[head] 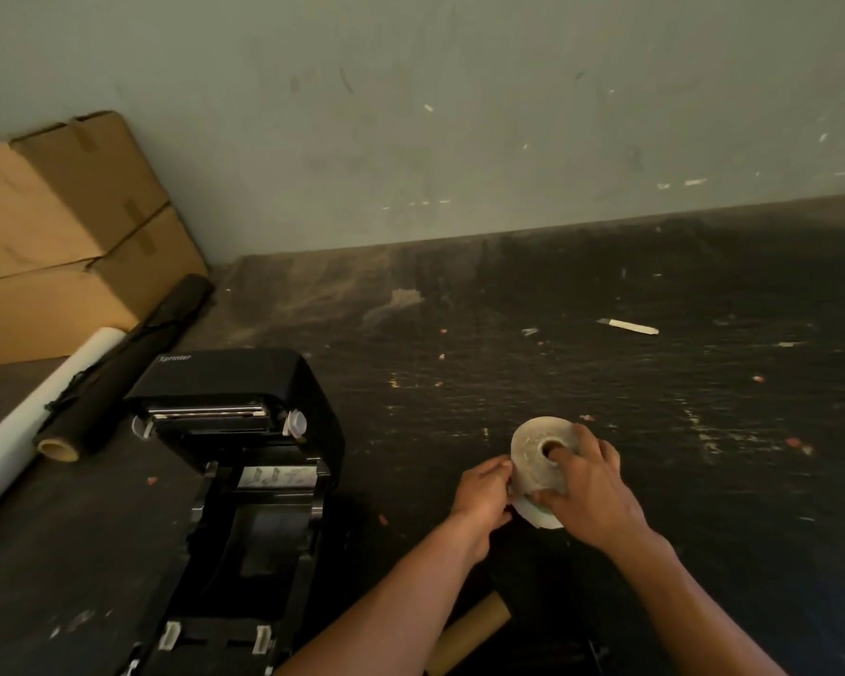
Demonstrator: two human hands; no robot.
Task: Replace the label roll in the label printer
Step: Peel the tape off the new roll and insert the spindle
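Note:
A pale label roll (pixel 532 451) is held just above the dark table, right of centre. My right hand (pixel 589 495) grips it, one finger reaching into its core hole and the thumb under its lower edge. My left hand (pixel 484 487) pinches the roll's left edge, where a loose white label end (pixel 532 515) hangs below. The black label printer (pixel 235 480) stands to the left with its lid swung open, and its roll bay (pixel 259 553) shows no roll inside. An empty cardboard core (pixel 474 631) lies under my left forearm.
Two stacked cardboard boxes (pixel 64 236) fill the far left corner. A black roll (pixel 128 368) and a white roll (pixel 35 407) lie beside the printer's left. A small white stick (pixel 630 326) lies on the table (pixel 508 334) at the far right. A grey wall closes the back.

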